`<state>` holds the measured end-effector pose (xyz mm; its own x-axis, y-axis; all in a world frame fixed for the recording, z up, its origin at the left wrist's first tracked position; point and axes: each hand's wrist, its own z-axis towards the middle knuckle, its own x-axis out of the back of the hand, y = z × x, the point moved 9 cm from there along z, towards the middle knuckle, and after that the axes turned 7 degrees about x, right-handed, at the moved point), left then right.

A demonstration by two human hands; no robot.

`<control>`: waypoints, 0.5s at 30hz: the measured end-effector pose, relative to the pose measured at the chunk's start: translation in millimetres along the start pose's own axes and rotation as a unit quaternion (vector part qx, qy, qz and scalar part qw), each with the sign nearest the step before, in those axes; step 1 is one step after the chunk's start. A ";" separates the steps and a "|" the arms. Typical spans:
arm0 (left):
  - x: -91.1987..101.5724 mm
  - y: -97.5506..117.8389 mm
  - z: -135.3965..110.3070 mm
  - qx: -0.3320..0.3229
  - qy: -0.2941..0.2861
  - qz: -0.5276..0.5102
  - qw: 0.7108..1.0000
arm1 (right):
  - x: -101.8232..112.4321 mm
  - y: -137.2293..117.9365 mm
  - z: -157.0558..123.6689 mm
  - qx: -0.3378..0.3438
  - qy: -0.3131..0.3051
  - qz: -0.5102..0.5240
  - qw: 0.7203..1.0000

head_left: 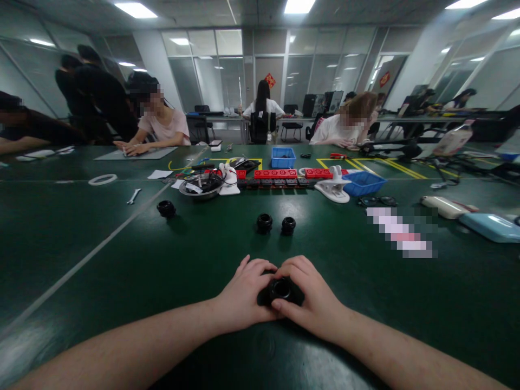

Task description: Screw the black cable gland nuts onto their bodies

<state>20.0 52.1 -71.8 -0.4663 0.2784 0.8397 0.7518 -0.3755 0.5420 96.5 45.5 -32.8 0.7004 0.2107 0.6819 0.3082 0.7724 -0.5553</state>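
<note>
Close in front of me, a black cable gland (281,288) stands on the green table with its round opening facing up towards me. My right hand (314,292) curls around its right side, thumb at the near edge and fingers over the far edge. From the left, my left hand (246,295) closes against the same gland, its fingertips meeting those of the right hand. Farther out stand two similar black glands, one in the middle (264,223) and a smaller-looking one (288,226) just right of it. Another black gland (166,209) sits off to the left.
An open-end wrench (134,196) and a white ring (103,179) lie at the left. Across the middle run red power strips (275,174), a metal bowl of cables (202,187), a white clamp stand (333,187) and blue bins (283,157). Several people sit beyond.
</note>
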 end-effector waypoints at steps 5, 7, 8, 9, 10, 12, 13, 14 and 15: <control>-1.3 -0.5 1.2 0.000 -0.003 0.001 1.000 | -1.3 -12.4 1.5 0.035 0.000 0.053 0.998; -2.1 -0.8 1.6 0.001 -0.006 -0.001 1.000 | -3.5 -17.0 2.0 0.052 -0.006 0.070 0.996; -2.3 -1.0 1.7 0.001 -0.006 -0.001 1.000 | -4.8 -18.6 2.0 0.058 -0.011 0.075 0.995; -2.6 -1.3 1.9 0.000 -0.006 -0.002 1.000 | -6.0 -19.5 1.9 0.062 -0.015 0.078 0.995; -2.7 -1.9 2.0 0.000 -0.004 -0.002 1.000 | -7.0 -19.9 1.7 0.064 -0.019 0.078 0.995; -3.3 -3.6 2.2 0.001 -0.001 -0.001 1.000 | -8.8 -20.0 0.7 0.068 -0.029 0.073 0.995; -3.8 -4.5 2.3 0.002 0.000 0.000 1.000 | -9.5 -20.0 0.1 0.070 -0.035 0.069 0.995; -4.4 -5.5 2.3 0.003 0.000 0.004 1.000 | -10.2 -20.0 -0.6 0.073 -0.042 0.065 0.994; -5.3 -6.0 2.1 0.002 -0.002 0.009 1.000 | -10.7 -20.1 -1.4 0.075 -0.048 0.060 0.994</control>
<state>18.9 54.8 -79.6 -0.4511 0.2759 0.8488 0.7616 -0.3769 0.5272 83.8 26.9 -29.6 0.6600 0.3571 0.6610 0.1209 0.8178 -0.5626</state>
